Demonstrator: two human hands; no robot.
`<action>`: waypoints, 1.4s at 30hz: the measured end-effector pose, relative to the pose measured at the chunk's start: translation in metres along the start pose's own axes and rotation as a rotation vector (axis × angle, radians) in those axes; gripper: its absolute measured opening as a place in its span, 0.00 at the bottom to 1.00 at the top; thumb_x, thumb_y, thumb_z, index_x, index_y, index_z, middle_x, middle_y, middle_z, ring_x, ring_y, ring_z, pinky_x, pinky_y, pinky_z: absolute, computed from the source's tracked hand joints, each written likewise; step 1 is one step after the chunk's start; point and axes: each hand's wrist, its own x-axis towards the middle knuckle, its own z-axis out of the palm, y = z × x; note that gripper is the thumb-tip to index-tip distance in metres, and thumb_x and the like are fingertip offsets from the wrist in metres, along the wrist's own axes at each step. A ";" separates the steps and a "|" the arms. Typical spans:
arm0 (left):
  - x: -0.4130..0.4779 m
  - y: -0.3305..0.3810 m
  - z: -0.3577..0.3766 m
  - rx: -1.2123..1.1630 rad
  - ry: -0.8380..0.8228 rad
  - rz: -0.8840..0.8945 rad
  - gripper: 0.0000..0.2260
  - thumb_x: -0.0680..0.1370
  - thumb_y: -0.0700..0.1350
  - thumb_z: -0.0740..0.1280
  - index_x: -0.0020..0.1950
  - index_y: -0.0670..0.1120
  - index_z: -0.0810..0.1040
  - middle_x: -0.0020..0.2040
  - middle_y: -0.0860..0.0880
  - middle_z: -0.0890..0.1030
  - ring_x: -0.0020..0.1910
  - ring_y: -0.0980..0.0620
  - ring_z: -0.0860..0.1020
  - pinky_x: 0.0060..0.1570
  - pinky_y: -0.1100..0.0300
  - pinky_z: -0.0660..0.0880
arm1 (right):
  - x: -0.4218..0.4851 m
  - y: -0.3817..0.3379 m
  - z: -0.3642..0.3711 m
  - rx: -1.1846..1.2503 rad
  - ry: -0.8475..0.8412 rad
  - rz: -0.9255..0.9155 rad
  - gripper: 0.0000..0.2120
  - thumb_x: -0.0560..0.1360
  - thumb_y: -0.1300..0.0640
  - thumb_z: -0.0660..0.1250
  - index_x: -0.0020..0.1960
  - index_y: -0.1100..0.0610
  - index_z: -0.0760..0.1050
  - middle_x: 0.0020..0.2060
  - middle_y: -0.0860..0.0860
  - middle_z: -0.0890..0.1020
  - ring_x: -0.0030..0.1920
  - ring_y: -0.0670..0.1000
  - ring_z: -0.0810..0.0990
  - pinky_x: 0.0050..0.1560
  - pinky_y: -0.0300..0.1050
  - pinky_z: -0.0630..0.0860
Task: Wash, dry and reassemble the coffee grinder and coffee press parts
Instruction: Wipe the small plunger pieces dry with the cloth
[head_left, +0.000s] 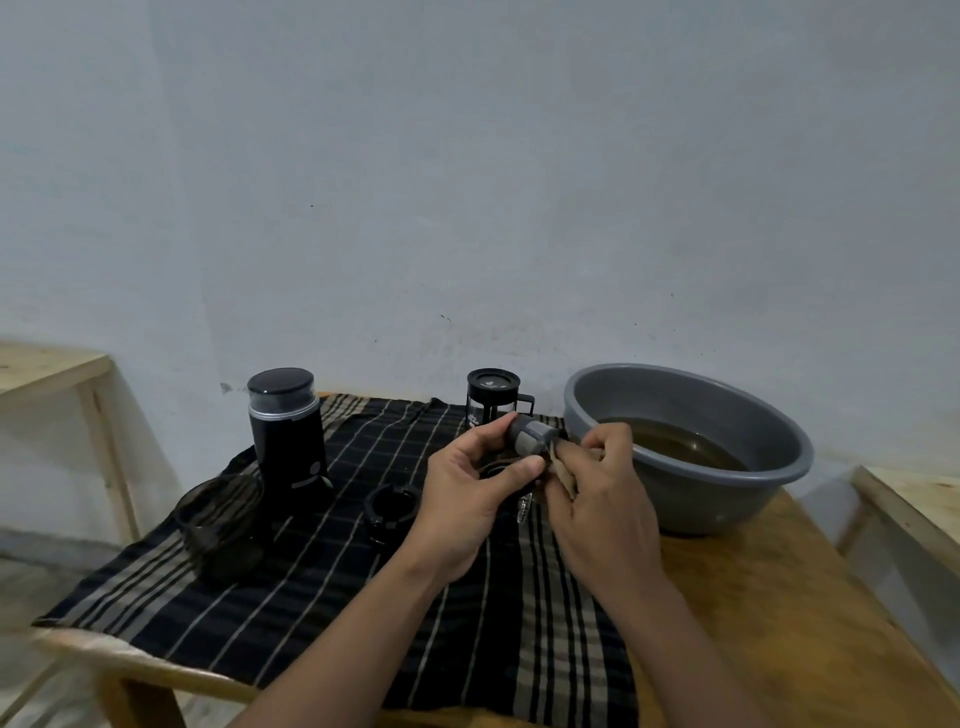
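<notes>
- Two hands meet above the middle of a wooden desk that carries every item listed below, left to right.
- Striped cloth: dark with pale lines, spread over the left and centre of the desk, its near edge hanging slightly over the front.
- Clear lid: a smoky transparent dome lying tilted on the cloth at far left, just beside the grinder.
- Coffee grinder: black body, upright on the cloth, with a translucent cap in place on top.
- Black ring part: a round, dark component resting on the cloth between the grinder and the left hand.
- Left hand: thumb and fingers closed around the mesh filter, a small grey cylinder held tilted above the cloth.
- Coffee press: glass beaker in a black frame with handle, upright at the rear of the cloth, directly behind the held filter.
- Metal piece: a small shiny item on the cloth below the hands, mostly hidden; its kind cannot be told.
- Right hand: fingers pinched on a brown rag, which is pressed against the lower end of the filter.
- Grey basin: standing on bare wood at right, holding brownish water, just beside the right hand.
</notes>
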 end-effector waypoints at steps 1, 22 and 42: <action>0.000 0.001 0.001 0.041 -0.010 0.023 0.23 0.72 0.29 0.74 0.66 0.42 0.79 0.55 0.49 0.87 0.55 0.54 0.84 0.53 0.61 0.81 | 0.000 0.000 0.002 -0.010 -0.034 0.021 0.05 0.80 0.53 0.66 0.49 0.54 0.78 0.50 0.46 0.66 0.38 0.43 0.71 0.31 0.31 0.67; 0.009 0.010 0.000 0.121 -0.041 0.105 0.23 0.73 0.28 0.73 0.65 0.44 0.80 0.57 0.51 0.86 0.57 0.58 0.83 0.57 0.61 0.79 | 0.001 -0.005 -0.005 1.728 -0.326 0.869 0.16 0.82 0.54 0.61 0.62 0.59 0.82 0.44 0.53 0.85 0.39 0.45 0.82 0.43 0.41 0.79; 0.004 0.006 -0.010 -0.231 0.033 -0.266 0.16 0.78 0.40 0.69 0.65 0.37 0.79 0.59 0.40 0.85 0.51 0.49 0.86 0.49 0.58 0.83 | 0.020 0.002 -0.028 0.439 -0.047 0.158 0.08 0.81 0.56 0.66 0.58 0.51 0.79 0.57 0.47 0.70 0.49 0.41 0.77 0.43 0.35 0.79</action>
